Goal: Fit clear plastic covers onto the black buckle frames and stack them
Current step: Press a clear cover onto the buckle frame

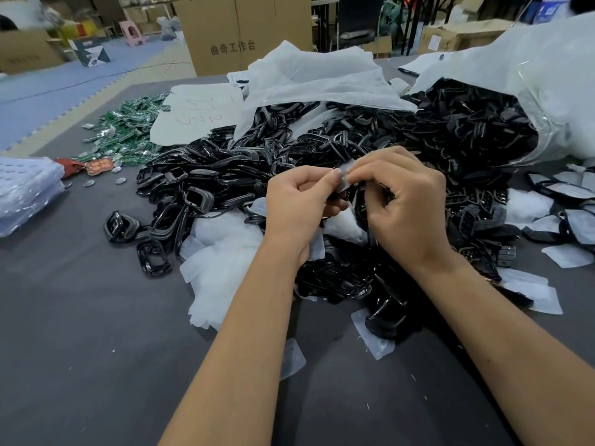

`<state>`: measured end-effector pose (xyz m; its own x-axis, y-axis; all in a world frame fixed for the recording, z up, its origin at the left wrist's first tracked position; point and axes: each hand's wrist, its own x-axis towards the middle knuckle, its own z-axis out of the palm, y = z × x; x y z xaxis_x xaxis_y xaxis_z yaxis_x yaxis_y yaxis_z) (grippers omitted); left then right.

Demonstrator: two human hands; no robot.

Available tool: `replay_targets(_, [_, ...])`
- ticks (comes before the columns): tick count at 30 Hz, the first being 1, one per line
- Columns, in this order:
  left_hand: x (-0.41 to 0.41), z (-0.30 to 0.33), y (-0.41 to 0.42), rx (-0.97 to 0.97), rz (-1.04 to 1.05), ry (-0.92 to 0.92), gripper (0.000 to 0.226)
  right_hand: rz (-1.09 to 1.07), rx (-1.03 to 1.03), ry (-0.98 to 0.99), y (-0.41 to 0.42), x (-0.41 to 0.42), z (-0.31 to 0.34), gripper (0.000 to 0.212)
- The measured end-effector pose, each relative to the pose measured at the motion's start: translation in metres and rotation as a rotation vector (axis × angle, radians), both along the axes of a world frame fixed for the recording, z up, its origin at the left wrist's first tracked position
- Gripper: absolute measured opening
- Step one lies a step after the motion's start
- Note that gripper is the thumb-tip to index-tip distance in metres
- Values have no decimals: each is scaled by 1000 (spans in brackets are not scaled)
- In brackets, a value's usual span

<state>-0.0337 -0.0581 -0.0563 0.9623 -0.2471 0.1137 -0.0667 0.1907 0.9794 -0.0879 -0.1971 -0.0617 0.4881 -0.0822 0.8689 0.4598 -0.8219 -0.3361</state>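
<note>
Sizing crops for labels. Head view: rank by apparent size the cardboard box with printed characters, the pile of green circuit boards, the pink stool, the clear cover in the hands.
1. Cardboard box, cut off at the top edge
2. Pile of green circuit boards
3-4. Pink stool and clear cover: similar in frame; the stool is far away and the cover is partly hidden by fingers, so unranked.

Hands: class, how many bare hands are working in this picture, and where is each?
2: the left hand and right hand meet over the black buckle frame pile, both pinching one clear plastic cover.

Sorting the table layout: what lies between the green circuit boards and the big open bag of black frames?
In the head view, a white sheet with red writing and crumpled white bags.
</note>
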Motion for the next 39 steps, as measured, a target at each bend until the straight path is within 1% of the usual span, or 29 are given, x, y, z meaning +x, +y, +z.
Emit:
replay_targets(3, [1,-2,0,29,31,-29,14,-70,128,27,1,-2,2,30])
replay_targets(5, [1,-3,-2,43,50,-62,14,-41,235,106,1,-2,3,25])
replay_targets(7, [1,-4,-2,59,48,-106,9,-24,324,186,1,0,2,16])
replay_targets(9, [0,-4,-2,82,27,-154,6,-12,399,257,1,3,0,12])
replay_targets(13, [0,-5,-2,110,0,-198,12,5,574,321,-6,11,-7,15])
replay_targets(16, [3,-6,-3,161,17,-211,15,42,682,339,-10,14,-10,10])
replay_targets(20, [4,-9,-4,187,50,-230,17,97,736,369,-9,14,-11,6])
replay_targets(22, [4,-10,-5,187,80,-224,16,106,724,379,-8,12,-10,5])
replay_targets(26, [4,-11,-4,150,109,-206,17,76,601,385,-6,9,-10,10])
replay_targets(29, [7,-11,-1,110,105,-193,18,38,496,420,-6,8,-9,20])
replay_targets(30, [7,-11,0,111,96,-197,17,41,504,430,-6,8,-9,21])
replay_targets(34, [5,-12,-1,138,78,-238,14,127,650,454,-10,10,-11,18])
replay_targets(39, [5,-12,-1,163,102,-234,14,161,672,457,-9,11,-13,10])
